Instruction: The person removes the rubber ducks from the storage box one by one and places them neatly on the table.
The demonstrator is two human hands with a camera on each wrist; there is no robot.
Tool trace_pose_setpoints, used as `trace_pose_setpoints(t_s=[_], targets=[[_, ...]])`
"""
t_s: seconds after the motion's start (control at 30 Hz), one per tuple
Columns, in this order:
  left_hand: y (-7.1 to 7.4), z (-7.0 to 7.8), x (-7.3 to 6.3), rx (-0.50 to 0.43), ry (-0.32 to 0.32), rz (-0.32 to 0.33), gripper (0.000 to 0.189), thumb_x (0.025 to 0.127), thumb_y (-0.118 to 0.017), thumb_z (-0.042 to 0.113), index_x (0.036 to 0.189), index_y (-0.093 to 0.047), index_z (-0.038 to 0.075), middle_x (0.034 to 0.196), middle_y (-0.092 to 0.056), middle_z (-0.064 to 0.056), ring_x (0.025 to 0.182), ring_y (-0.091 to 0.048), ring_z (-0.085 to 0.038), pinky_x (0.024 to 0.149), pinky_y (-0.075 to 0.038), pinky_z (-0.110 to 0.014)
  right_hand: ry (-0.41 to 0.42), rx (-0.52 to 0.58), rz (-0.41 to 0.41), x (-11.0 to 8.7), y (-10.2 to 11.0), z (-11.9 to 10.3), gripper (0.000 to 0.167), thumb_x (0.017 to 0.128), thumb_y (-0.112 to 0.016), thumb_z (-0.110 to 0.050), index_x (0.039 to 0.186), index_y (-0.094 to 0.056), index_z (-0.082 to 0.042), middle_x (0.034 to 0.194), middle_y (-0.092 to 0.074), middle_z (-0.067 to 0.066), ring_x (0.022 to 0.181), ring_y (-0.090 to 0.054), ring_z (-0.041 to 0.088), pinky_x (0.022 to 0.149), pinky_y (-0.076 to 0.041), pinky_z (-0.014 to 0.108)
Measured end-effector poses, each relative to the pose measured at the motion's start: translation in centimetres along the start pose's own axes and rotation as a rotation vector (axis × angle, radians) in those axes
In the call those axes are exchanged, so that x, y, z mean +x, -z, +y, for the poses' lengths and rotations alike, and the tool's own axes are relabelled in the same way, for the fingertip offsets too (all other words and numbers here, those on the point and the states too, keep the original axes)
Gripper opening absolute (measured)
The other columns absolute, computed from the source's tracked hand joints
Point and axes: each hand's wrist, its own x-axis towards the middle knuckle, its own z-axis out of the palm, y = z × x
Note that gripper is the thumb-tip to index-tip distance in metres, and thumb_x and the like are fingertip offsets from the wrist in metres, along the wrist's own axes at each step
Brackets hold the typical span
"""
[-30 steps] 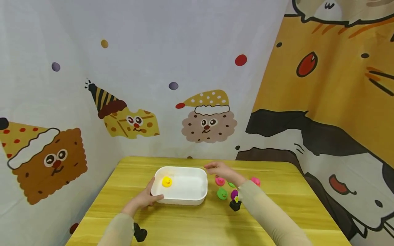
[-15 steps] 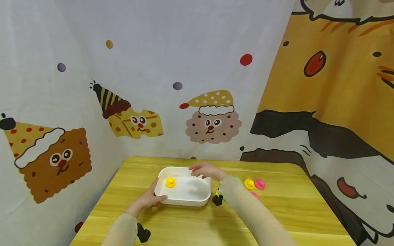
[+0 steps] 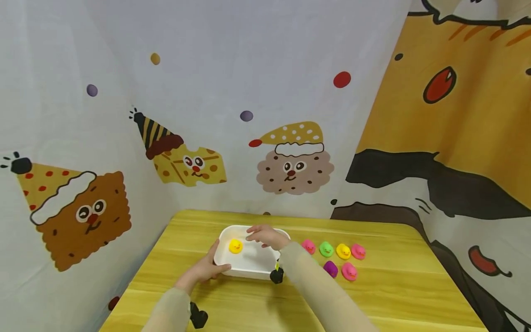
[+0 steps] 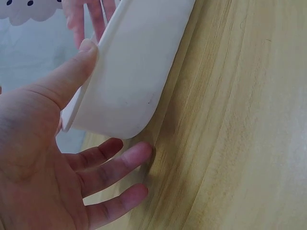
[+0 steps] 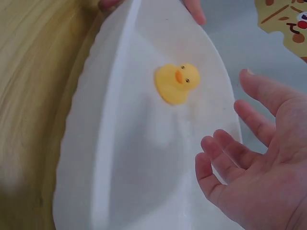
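A white plastic tub [image 3: 248, 274] sits on the table, with a yellow rubber duck [image 3: 235, 246] lying inside toward its left end. My left hand [image 3: 202, 269] grips the tub's left end; the left wrist view shows the thumb [image 4: 72, 72] on the rim and other fingers spread near the lower corner. Over the tub hovers my right hand [image 3: 267, 237], holding nothing. In the right wrist view its loosely bent fingers [image 5: 225, 158] are apart from the duck [image 5: 177, 84].
Right of the tub several rubber ducks stand on the wooden table [image 3: 398, 286]: pink [image 3: 358, 251], green [image 3: 326, 249], yellow [image 3: 343, 251] and purple [image 3: 330, 269]. My right sleeve partly hides a green one. A printed cloth [image 3: 199, 69] hangs behind the table.
My right hand has moved left from beside the tub's right end to over its inside. The head view has turned slightly left. My left hand stays on the tub.
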Motion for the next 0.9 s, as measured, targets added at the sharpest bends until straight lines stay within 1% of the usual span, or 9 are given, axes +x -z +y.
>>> trace_pose_setpoints(t_s=[0.07,0.13,0.3,0.4,0.5,0.6,0.73,0.8,0.9], targets=[[0.0,0.1,-0.1,-0.003,0.002,-0.001,0.105,0.087,-0.075,0.025,0.155,0.002,0.005,0.147,-0.023,-0.039,0.083,-0.056,-0.027,0.064,-0.051,-0.040,-0.010,0.012,0.002,0.3,-0.5,0.0,0.049,0.089,-0.070,-0.027,0.132,-0.058,-0.006,0.129,-0.058,0.007,0.119,-0.049,0.039,0.090,-0.043,0.055],[0.0,0.2,-0.2,0.000,0.004,-0.006,0.105,0.087,-0.075,0.025,0.155,0.003,0.006,0.143,-0.030,-0.039,0.073,-0.055,-0.024,0.060,-0.050,-0.038,-0.015,0.012,0.004,0.6,-1.0,0.0,0.050,0.089,-0.071,-0.026,0.133,-0.057,-0.006,0.131,-0.056,0.008,0.118,-0.049,0.038,0.088,-0.043,0.054],[0.1,0.4,-0.2,0.010,0.000,-0.018,0.105,0.088,-0.074,0.026,0.155,0.004,0.006,0.134,-0.040,-0.034,0.059,-0.048,-0.021,0.052,-0.046,-0.035,-0.024,0.010,0.000,0.9,-2.0,-0.4,0.048,0.091,-0.068,-0.023,0.134,-0.056,-0.007,0.126,-0.059,0.009,0.117,-0.050,0.037,0.090,-0.042,0.057],[0.2,0.4,-0.1,0.009,-0.022,-0.026,0.105,0.088,-0.074,0.024,0.155,0.004,0.004,0.136,-0.038,-0.035,0.059,-0.047,-0.020,0.054,-0.046,-0.036,-0.034,0.003,-0.002,1.0,-2.5,-0.6,0.048,0.090,-0.069,-0.024,0.133,-0.057,-0.008,0.126,-0.060,0.006,0.116,-0.051,0.035,0.088,-0.042,0.056],[0.2,0.4,-0.1,0.017,-0.040,-0.036,0.104,0.088,-0.074,0.024,0.154,0.004,0.003,0.131,-0.041,-0.034,0.056,-0.045,-0.018,0.053,-0.045,-0.035,-0.052,-0.006,-0.003,1.2,-3.0,-0.5,0.048,0.089,-0.069,-0.024,0.134,-0.057,-0.009,0.128,-0.058,0.004,0.112,-0.053,0.033,0.085,-0.044,0.052],[0.2,0.3,-0.3,0.022,-0.049,-0.041,0.104,0.088,-0.073,0.023,0.154,0.004,0.001,0.129,-0.043,-0.033,0.056,-0.044,-0.018,0.053,-0.045,-0.034,-0.067,-0.019,0.000,1.4,-3.5,-0.2,0.048,0.089,-0.070,-0.021,0.134,-0.057,-0.010,0.132,-0.057,0.006,0.109,-0.054,0.029,0.082,-0.045,0.049],[0.1,0.4,-0.6,0.021,-0.047,-0.038,0.104,0.088,-0.074,0.023,0.154,0.003,0.002,0.133,-0.040,-0.035,0.059,-0.046,-0.019,0.054,-0.046,-0.035,-0.069,-0.040,0.012,1.5,-4.1,0.1,0.050,0.087,-0.071,-0.016,0.135,-0.057,-0.009,0.136,-0.052,0.014,0.105,-0.055,0.026,0.080,-0.047,0.048],[0.1,0.5,-0.7,0.020,-0.045,-0.036,0.104,0.088,-0.074,0.024,0.154,0.003,0.002,0.134,-0.039,-0.035,0.060,-0.047,-0.019,0.055,-0.048,-0.037,-0.070,-0.048,0.017,1.6,-4.3,0.2,0.051,0.087,-0.072,-0.014,0.135,-0.056,-0.009,0.137,-0.051,0.018,0.104,-0.055,0.027,0.080,-0.047,0.048],[0.3,0.5,-0.6,0.023,-0.052,-0.033,0.104,0.087,-0.074,0.025,0.154,0.002,0.002,0.131,-0.042,-0.035,0.059,-0.047,-0.019,0.055,-0.047,-0.036,-0.066,-0.061,0.018,1.8,-4.4,0.1,0.053,0.086,-0.071,-0.013,0.136,-0.055,-0.010,0.137,-0.050,0.020,0.107,-0.055,0.030,0.080,-0.046,0.050]])
